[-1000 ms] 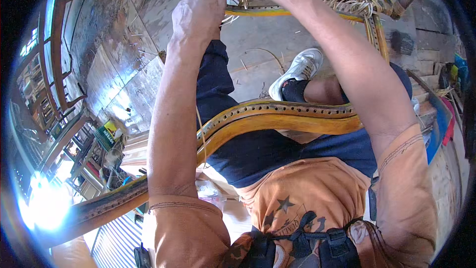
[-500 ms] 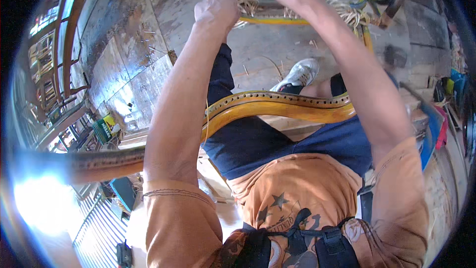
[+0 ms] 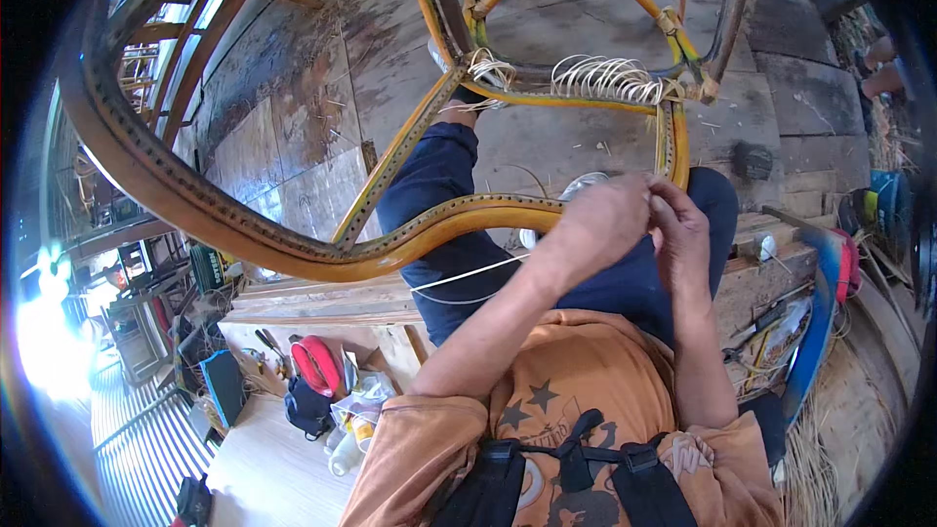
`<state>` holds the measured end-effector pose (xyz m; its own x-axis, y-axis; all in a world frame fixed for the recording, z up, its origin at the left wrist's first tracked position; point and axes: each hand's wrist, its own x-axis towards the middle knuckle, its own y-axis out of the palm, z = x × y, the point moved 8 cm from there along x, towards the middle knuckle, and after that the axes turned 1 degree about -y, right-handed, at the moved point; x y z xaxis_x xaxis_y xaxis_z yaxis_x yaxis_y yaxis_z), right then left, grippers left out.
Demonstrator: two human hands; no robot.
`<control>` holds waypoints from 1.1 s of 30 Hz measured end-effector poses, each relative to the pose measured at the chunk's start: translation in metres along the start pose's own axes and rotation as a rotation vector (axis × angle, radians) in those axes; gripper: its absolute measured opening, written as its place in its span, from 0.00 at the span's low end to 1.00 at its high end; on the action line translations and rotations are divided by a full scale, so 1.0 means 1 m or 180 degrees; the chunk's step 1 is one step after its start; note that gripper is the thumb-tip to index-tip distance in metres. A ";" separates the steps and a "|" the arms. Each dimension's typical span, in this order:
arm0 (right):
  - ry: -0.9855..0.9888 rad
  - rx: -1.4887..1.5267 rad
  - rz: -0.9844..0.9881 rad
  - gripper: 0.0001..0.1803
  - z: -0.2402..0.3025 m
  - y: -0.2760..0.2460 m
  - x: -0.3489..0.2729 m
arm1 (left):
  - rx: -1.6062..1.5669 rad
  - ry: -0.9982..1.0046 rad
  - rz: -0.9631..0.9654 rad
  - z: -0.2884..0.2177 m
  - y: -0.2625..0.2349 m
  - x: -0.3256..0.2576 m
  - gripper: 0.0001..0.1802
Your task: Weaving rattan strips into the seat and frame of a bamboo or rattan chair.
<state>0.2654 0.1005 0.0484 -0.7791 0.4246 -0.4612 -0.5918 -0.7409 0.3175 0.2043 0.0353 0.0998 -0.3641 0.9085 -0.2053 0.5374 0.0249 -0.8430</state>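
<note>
A curved, yellow-brown rattan frame (image 3: 254, 242), its rails dotted with small holes, arches over my lap and away from me. My left hand (image 3: 607, 219) reaches rightward across my lap, fingers closed in a pinch. Its fingertips meet those of my right hand (image 3: 680, 234), also pinched, just in front of the frame's right post. A thin pale cane strand (image 3: 468, 273) runs from over my left thigh behind my left forearm, in line with both pinches. Its end at the fingertips is too small to see clearly. Loose loops of cane (image 3: 607, 78) hang along the far crossbar.
Wooden boards lie under my seat, with a red and a dark pouch (image 3: 317, 364) and a bottle (image 3: 344, 454) at the left. On the right is a blue curved piece (image 3: 830, 303) beside tools and cane scraps. Stained floor panels (image 3: 390, 59) spread beyond the frame.
Both hands have come back from the far crossbar to above my lap and now meet. The frame shows more fully, and the cane loops along the crossbar appear more spread out.
</note>
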 end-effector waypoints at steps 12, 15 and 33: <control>-0.0379 0.0155 -0.0790 0.07 -0.012 -0.080 -0.029 | -0.1405 -0.0347 -0.1086 -0.034 0.044 0.010 0.07; -0.0430 0.0138 -0.1139 0.06 -0.011 -0.082 -0.026 | -0.1977 -0.0050 -0.1039 -0.031 0.038 0.009 0.09; -0.0320 0.0537 -0.0520 0.05 0.026 -0.052 -0.029 | -0.4915 -0.1833 0.0259 -0.009 0.055 -0.005 0.13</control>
<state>0.3137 0.1404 0.0669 -0.6820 0.5874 -0.4357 -0.7311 -0.5645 0.3833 0.2424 0.0354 0.0593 -0.3262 0.6722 -0.6646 0.6415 0.6738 0.3666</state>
